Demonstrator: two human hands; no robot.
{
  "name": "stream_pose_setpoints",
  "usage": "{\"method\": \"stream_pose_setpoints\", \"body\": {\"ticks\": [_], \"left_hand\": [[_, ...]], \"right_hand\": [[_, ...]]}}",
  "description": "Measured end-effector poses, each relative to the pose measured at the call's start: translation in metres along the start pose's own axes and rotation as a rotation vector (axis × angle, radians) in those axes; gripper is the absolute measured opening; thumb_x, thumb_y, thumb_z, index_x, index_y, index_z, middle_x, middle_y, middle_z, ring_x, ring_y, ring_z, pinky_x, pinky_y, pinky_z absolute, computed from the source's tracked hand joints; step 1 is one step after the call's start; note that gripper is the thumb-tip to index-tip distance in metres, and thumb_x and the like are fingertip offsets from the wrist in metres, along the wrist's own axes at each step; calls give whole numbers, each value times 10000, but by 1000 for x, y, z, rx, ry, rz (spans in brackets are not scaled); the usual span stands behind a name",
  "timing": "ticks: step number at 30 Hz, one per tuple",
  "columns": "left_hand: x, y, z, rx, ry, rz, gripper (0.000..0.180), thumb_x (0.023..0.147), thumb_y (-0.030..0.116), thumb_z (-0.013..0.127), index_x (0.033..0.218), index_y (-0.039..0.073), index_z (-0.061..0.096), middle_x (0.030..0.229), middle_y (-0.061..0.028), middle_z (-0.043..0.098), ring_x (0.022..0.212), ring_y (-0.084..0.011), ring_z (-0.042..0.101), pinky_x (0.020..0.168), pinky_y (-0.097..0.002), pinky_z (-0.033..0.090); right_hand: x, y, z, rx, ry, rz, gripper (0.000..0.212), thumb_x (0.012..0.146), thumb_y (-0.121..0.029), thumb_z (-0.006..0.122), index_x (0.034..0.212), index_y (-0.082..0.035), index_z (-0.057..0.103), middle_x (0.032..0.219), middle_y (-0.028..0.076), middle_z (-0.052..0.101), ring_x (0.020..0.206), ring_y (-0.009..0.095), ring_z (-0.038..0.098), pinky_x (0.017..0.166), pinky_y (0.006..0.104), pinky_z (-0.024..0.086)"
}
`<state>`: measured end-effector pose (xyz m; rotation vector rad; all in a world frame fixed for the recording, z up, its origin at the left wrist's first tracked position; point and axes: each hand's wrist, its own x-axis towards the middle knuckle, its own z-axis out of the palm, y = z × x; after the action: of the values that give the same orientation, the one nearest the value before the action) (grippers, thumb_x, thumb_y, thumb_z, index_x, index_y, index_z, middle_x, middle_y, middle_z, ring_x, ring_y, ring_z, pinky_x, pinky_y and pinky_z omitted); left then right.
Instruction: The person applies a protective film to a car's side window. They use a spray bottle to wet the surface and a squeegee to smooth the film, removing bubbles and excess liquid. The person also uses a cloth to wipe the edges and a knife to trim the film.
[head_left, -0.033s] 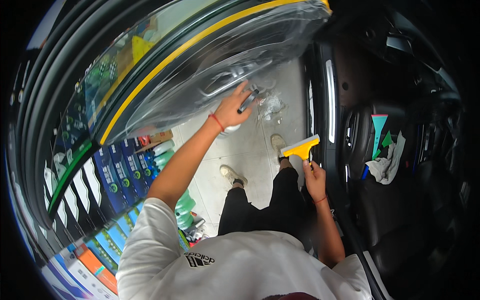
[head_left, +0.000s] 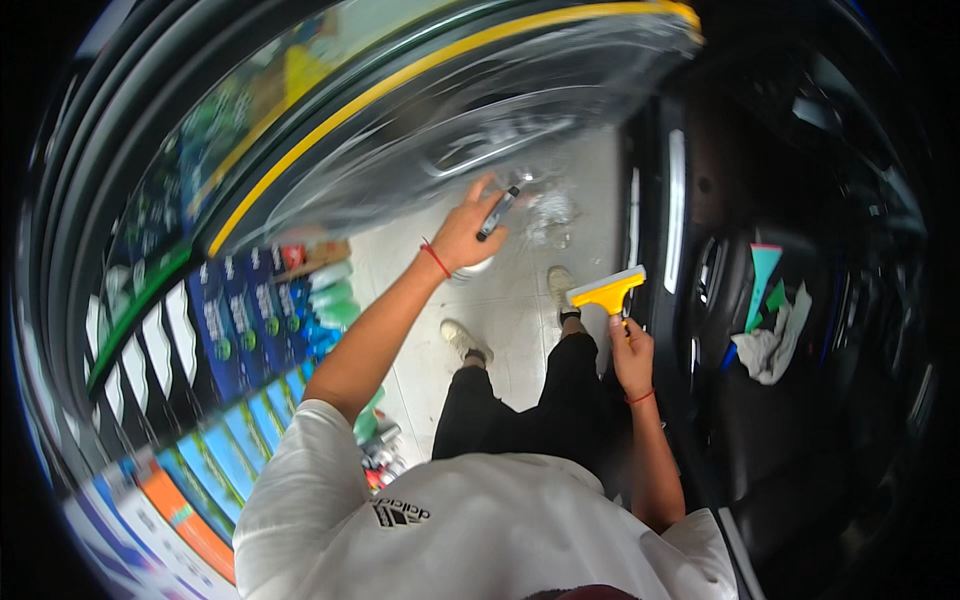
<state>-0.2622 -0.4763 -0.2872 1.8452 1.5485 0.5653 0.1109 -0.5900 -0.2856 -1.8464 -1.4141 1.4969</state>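
yellow squeegee (head_left: 607,293) in right hand (head_left: 632,356), fingers pinching the handle, pale blade pointing away from the body. left hand (head_left: 470,235) curled round what looks like a spray bottle (head_left: 498,214): grey-black top, white body mostly hidden under the palm, one finger poking forward. bottle is near the lower edge of the open car door (head_left: 410,106); can't tell if that fingertip touches the clear film (head_left: 350,200) over the door panel.

labels: dark logo (head_left: 398,513) on the chest of the white shirt (head_left: 470,520). blue boxes (head_left: 245,310) carry pale lettering and green round marks, motion-blurred; orange-and-white box (head_left: 190,512) also printed, blurred.

edges/room: bare pale floor (head_left: 515,350) between door edge and metal sill strip (head_left: 674,200). squeegee is just beside the sill side. teal scraper (head_left: 763,275) and white cloth (head_left: 770,348) lie on the dark seat (head_left: 745,415), toward its door-side edge.
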Motion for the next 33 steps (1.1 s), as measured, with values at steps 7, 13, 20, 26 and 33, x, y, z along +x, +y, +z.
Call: {"method": "stream_pose_setpoints", "body": {"ticks": [7, 13, 20, 26, 33], "left_hand": [[-228, 58, -60, -411, 452, -237, 549, 810, 46, 612, 1358, 17, 580, 1329, -159, 522, 1210, -311, 587, 1020, -370, 478], [-367, 112, -78, -635, 1158, -229, 571, 855, -89, 419, 1423, -73, 470, 1456, -206, 518, 1424, -320, 490, 1036, -419, 560], [-451, 146, -111, -19, 1306, -324, 398, 758, 12, 559, 1136, -78, 646, 1048, -156, 718, 1161, -333, 643, 1008, -401, 489], [-479, 177, -138, -226, 1602, -195, 331, 727, 74, 533, 997, -89, 633, 942, -201, 687, 949, -315, 700, 1180, -498, 385], [-422, 175, -159, 27, 1013, -147, 369, 762, 49, 589, 1109, -76, 608, 932, -132, 668, 790, -221, 629, 791, -346, 518]], "right_hand": [[3, -23, 56, 1, -158, -131, 464, 1063, -373, 600, 817, 19, 634, 644, -21, 495, 637, 64, 444, 565, 277, 366], [-17, -104, 121, -148, -383, -354, 465, 1053, -378, 616, 791, 5, 630, 612, -39, 477, 590, 57, 398, 525, 279, 337], [-45, -165, 179, -396, -611, -753, 480, 1009, -406, 667, 827, 38, 645, 577, 140, 472, 537, 167, 400, 523, 377, 380], [-47, -153, 169, -452, -673, -752, 504, 999, -428, 673, 807, 37, 651, 564, 138, 444, 538, 170, 366, 521, 381, 366], [-44, -151, 120, -397, -573, -635, 496, 1015, -419, 653, 837, 44, 664, 579, 109, 504, 559, 155, 403, 546, 368, 387]]}}
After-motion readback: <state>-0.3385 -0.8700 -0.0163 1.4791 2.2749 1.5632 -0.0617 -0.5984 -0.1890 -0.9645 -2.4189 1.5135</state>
